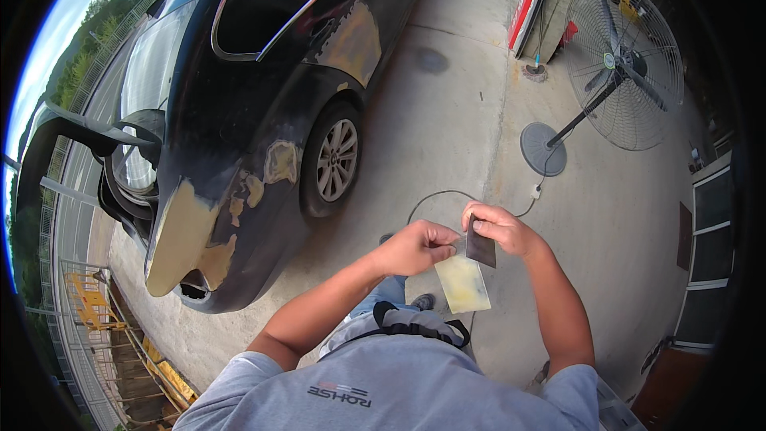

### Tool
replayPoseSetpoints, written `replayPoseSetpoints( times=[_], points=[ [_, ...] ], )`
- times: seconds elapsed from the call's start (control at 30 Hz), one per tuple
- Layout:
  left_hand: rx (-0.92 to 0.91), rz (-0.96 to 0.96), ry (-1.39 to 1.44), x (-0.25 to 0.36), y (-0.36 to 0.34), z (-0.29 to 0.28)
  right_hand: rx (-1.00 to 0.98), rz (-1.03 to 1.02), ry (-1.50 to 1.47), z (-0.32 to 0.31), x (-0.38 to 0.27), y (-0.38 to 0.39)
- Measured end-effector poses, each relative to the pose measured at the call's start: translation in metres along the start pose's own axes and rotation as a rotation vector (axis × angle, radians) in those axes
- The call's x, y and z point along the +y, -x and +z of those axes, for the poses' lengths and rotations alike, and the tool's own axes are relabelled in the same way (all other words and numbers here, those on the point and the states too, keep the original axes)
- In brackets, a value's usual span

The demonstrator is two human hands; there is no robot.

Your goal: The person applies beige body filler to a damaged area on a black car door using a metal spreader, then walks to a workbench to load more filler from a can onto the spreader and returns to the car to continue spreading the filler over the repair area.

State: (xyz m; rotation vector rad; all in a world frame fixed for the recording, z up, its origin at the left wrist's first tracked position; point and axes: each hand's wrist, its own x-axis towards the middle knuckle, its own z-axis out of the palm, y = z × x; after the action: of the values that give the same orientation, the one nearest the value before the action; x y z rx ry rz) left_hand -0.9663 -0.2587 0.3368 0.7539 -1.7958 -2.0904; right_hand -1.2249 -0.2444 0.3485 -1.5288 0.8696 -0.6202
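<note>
My left hand (416, 249) is closed, thumb against fingers, on the upper edge of a pale yellowish rectangular sheet (463, 286). The sheet hangs down in front of my body and has yellow smears on it. My right hand (503, 227) grips a smaller dark brown-grey flat piece (481, 249) between thumb and fingers. That piece overlaps the upper right corner of the pale sheet; whether the two touch cannot be made out. To the left stands a black car (263, 88) with beige filler patches (182, 235) on its rear corner, side and door.
A large pedestal fan (622, 64) stands at the right on a round base (543, 149). Its cable (447, 193) runs over the concrete floor ahead of me. The car's raised rear lid (48, 144) sticks out at the left, near a yellow barrier (89, 302) and railings.
</note>
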Motion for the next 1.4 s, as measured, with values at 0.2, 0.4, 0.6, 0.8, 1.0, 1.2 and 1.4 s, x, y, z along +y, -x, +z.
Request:
replayPoseSetpoints(
  times=[0.2,0.4,0.6,0.8,1.0,1.2,1.4],
  points=[
    [0.064,-0.043,0.012,0.02,-0.038,-0.093,-0.029,-0.007,-0.23,-0.065,-0.015,-0.099],
    [0.097,-0.014,-0.008,0.036,-0.084,-0.167,-0.049,-0.021,-0.132,-0.101,0.014,-0.185],
    [0.604,-0.098,0.395,0.041,-0.097,-0.239,0.526,0.335,-0.672,-0.136,0.094,-0.178],
    [0.852,-0.098,0.346,0.039,-0.156,-0.271,0.981,0.11,-0.994,-0.163,0.096,-0.213],
    [0.865,0.001,0.176,0.055,-0.247,-0.301,1.007,-0.015,-0.517,-0.235,0.084,-0.275],
    [0.824,0.113,0.143,0.096,-0.363,-0.323,1.016,-0.067,-0.531,-0.357,0.088,-0.312],
    [0.684,0.121,0.128,0.124,-0.44,-0.335,1.019,-0.096,-0.449,-0.436,0.105,-0.325]
  ],
)
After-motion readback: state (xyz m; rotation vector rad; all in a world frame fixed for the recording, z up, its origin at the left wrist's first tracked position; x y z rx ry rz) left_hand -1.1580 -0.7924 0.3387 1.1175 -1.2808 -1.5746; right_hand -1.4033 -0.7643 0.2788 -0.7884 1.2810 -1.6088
